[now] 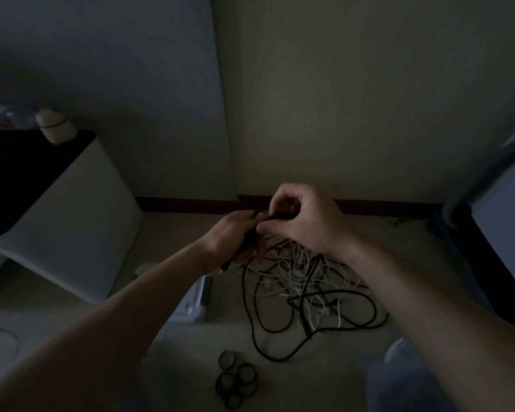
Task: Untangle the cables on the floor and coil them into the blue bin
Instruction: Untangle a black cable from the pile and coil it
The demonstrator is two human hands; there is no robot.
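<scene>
A tangle of black and white cables (305, 292) lies on the pale floor in a dim room. Raised above it, my left hand (231, 236) grips a bundle of black cable whose plug end (225, 267) sticks out below the fist. My right hand (302, 220) pinches a black cable strand (280, 216) right beside the left hand's fingers. Black strands run down from both hands into the pile. The bluish bin (195, 298) sits on the floor left of the pile, mostly hidden behind my left forearm.
Several small black loops or ties (235, 379) lie on the floor in front of the pile. A white cabinet (72, 221) with a dark top stands at the left. A dark frame with pale bedding (494, 233) stands at the right. A wall with dark skirting (191, 203) is just behind.
</scene>
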